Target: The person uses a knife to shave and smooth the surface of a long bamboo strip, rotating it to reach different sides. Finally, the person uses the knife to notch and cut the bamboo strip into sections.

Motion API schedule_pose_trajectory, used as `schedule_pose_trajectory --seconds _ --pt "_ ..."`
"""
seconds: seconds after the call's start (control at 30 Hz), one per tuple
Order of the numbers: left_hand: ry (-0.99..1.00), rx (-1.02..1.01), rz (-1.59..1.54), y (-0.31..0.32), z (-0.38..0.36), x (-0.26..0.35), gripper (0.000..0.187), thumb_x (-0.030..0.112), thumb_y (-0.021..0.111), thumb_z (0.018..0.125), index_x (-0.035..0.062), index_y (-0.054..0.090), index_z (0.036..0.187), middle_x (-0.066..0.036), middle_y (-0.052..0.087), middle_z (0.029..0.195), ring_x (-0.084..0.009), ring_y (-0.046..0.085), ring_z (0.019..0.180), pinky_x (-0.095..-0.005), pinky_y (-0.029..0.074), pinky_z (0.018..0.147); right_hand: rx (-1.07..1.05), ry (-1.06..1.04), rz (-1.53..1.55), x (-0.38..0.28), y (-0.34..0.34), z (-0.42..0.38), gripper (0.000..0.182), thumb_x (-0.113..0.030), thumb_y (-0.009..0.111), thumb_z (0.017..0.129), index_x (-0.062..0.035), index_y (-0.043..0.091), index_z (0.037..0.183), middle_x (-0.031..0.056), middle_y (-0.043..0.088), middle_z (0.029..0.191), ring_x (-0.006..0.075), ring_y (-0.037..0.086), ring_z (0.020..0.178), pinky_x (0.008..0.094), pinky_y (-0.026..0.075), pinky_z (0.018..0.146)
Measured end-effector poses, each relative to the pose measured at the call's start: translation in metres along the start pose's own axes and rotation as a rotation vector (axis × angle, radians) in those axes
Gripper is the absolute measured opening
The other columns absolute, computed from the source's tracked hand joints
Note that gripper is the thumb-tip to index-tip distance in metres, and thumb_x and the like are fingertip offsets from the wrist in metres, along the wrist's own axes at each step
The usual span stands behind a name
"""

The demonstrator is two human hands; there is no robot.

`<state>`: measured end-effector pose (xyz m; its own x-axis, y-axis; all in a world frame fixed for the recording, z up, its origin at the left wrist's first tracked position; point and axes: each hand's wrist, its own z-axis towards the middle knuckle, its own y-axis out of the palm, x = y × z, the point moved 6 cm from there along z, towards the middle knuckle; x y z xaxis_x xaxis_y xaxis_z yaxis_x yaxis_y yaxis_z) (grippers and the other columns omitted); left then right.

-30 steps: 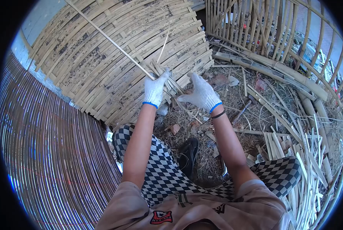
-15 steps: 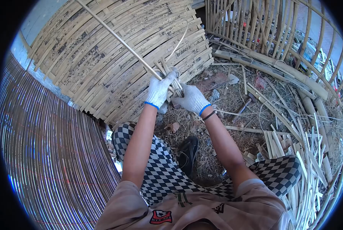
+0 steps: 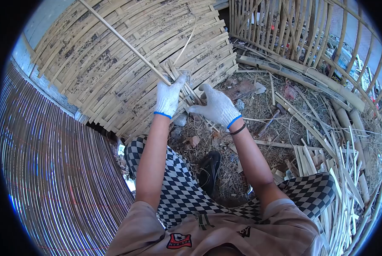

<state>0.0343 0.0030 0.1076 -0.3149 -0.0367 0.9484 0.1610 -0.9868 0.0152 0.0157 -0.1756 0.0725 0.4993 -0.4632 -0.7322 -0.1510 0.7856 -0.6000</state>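
My left hand (image 3: 168, 97), in a white knit glove with a blue cuff, is closed around a bundle of split bamboo strips (image 3: 191, 94). Short strip ends stick out above the thumb, and one long bamboo strip (image 3: 120, 39) runs from this hand up to the upper left. A thin, curved strip (image 3: 186, 44) also rises from the bundle. Right beside the bundle's lower end is my right hand (image 3: 218, 107), gloved the same way, its thumb and fingers spread apart. Behind both hands lies a woven bamboo panel (image 3: 114, 68).
A hammer (image 3: 269, 122) lies on the straw-littered ground to the right. Split bamboo pieces (image 3: 344, 179) are heaped at the lower right. Bamboo poles (image 3: 302, 77) and a slatted bamboo fence (image 3: 302, 34) stand behind. Corrugated sheeting (image 3: 63, 170) fills the left side.
My right hand has opened and come away from the bundle, slightly to the right. My left hand has shifted a little left with the bundle and the long strip.
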Motion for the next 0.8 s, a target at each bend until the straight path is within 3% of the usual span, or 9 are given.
schedule_pose_trajectory --seconds 0.13,0.17,0.27,0.33,0.4,0.5,0.6,0.73,0.8 --pt "0.011 0.011 0.015 0.004 -0.001 -0.001 0.028 0.006 0.069 0.097 -0.0042 0.063 0.123 -0.013 0.072 0.106 -0.0224 0.072 0.091 -0.0356 0.063 0.078 0.071 -0.039 -0.022 -0.001 0.016 0.002 0.09 -0.056 0.084 0.075 -0.0017 0.05 0.139 0.0285 0.067 0.12 0.0432 0.067 0.111 0.0488 0.055 0.091" --pt "0.008 0.009 0.013 0.008 -0.003 -0.003 0.029 0.005 0.069 0.097 -0.0042 0.062 0.123 -0.013 0.072 0.107 -0.0224 0.072 0.091 -0.0358 0.063 0.079 0.078 -0.033 -0.003 -0.007 0.023 -0.003 0.088 -0.045 0.08 0.079 0.0008 0.043 0.145 0.029 0.068 0.116 0.0441 0.066 0.11 0.0492 0.054 0.092" --pt "-0.101 0.044 0.015 0.009 -0.005 -0.014 0.031 0.006 0.071 0.096 -0.0043 0.062 0.123 -0.013 0.071 0.109 -0.0213 0.072 0.091 -0.0353 0.062 0.079 0.122 0.023 0.078 0.009 0.052 0.004 0.086 -0.039 0.076 0.082 -0.0013 0.04 0.15 0.0284 0.069 0.115 0.0449 0.067 0.108 0.05 0.054 0.091" --pt "-0.207 0.086 0.021 0.005 -0.007 -0.024 0.032 0.007 0.072 0.095 -0.0045 0.062 0.123 -0.013 0.071 0.109 -0.0203 0.071 0.092 -0.0346 0.061 0.079 0.109 0.04 0.109 0.014 0.059 0.005 0.071 -0.036 0.074 0.083 -0.0029 0.05 0.141 0.0287 0.07 0.109 0.0457 0.067 0.105 0.0511 0.054 0.09" --pt "-0.156 0.081 0.107 0.002 -0.003 -0.03 0.032 0.011 0.075 0.094 -0.0045 0.065 0.12 -0.011 0.071 0.106 -0.0185 0.07 0.091 -0.0331 0.059 0.079 0.085 0.052 0.147 0.022 0.061 0.007 0.064 -0.038 0.075 0.083 -0.0016 0.056 0.132 0.0297 0.07 0.108 0.0459 0.067 0.104 0.0513 0.055 0.089" --pt "-0.118 0.079 0.227 0.003 -0.004 -0.038 0.036 0.02 0.079 0.092 -0.0043 0.068 0.116 -0.008 0.072 0.102 -0.0153 0.068 0.089 -0.0312 0.055 0.079 0.129 0.056 0.224 0.034 0.071 0.009 0.054 -0.029 0.073 0.081 -0.0033 0.059 0.127 0.0277 0.07 0.103 0.0461 0.067 0.102 0.052 0.054 0.089" --pt "-0.082 0.059 0.296 0.014 -0.011 -0.025 0.037 0.024 0.079 0.093 -0.004 0.069 0.113 -0.007 0.072 0.101 -0.0147 0.067 0.09 -0.0311 0.055 0.078 0.187 0.02 0.345 0.042 0.077 0.011 0.053 -0.029 0.075 0.082 -0.0032 0.062 0.126 0.0275 0.071 0.105 0.046 0.067 0.103 0.0508 0.054 0.09" --pt "-0.023 0.045 0.19 0.016 -0.004 -0.022 0.041 0.026 0.072 0.099 -0.0053 0.064 0.123 -0.009 0.071 0.108 -0.0148 0.067 0.091 -0.0312 0.055 0.079 0.154 0.084 0.444 0.047 0.08 0.012 0.059 -0.034 0.077 0.083 -0.0031 0.062 0.131 0.0273 0.071 0.112 0.0431 0.068 0.107 0.048 0.055 0.092" --pt "-0.097 0.032 0.062 0.009 0.0 -0.03 0.042 0.025 0.064 0.103 -0.0064 0.059 0.13 -0.015 0.07 0.116 -0.0223 0.071 0.099 -0.0351 0.059 0.084 0.116 0.083 0.357 0.047 0.081 0.01 0.065 -0.036 0.08 0.083 -0.0019 0.061 0.134 0.0255 0.072 0.114 0.0384 0.071 0.108 0.0452 0.055 0.093"
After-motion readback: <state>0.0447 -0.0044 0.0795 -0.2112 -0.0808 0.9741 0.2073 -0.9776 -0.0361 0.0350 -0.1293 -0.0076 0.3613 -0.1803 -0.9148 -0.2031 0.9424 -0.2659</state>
